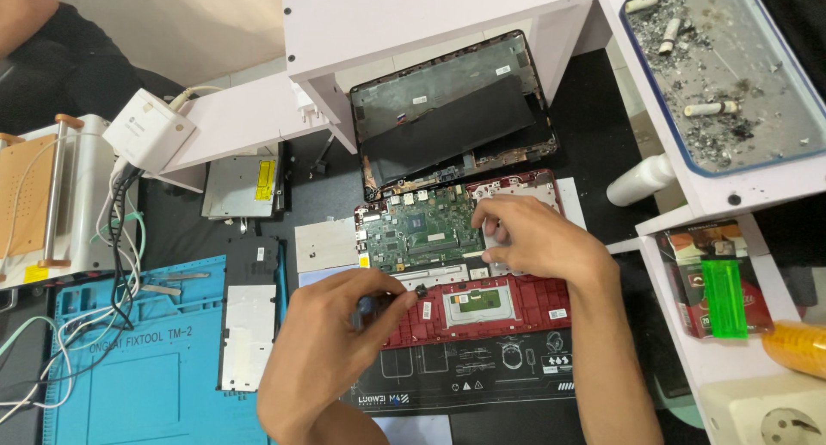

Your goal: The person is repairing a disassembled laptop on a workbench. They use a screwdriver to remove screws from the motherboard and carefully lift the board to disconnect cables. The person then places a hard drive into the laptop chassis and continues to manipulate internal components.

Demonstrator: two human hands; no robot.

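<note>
The opened red laptop base (482, 303) lies in front of me on the dark worktop (602, 144), its green mainboard (422, 226) exposed in the upper half and the trackpad's underside in the lower half. My left hand (331, 346) is closed around a small screwdriver (387, 303) whose tip sits at a screw point on the red shell just below the board. My right hand (533, 239) rests on the board's right part, fingers curled and pressing down, gripping nothing that I can make out.

To do this well, I judge I should keep the driver upright over the screw head, press before turning, and let my right hand steady the base so it does not slide on the mat.

My right hand covers the board's right edge, so any connectors or screws there are hidden. The driver's tip and the screw itself are too small to tell apart. The black laptop lid (452, 110) sits partly under the white shelf (430, 19), cut off from sight. To the left lie a blue repair mat (129, 368) and a tangle of white cables (120, 239); an ash-strewn tray (731, 75) stands upper right.
</note>
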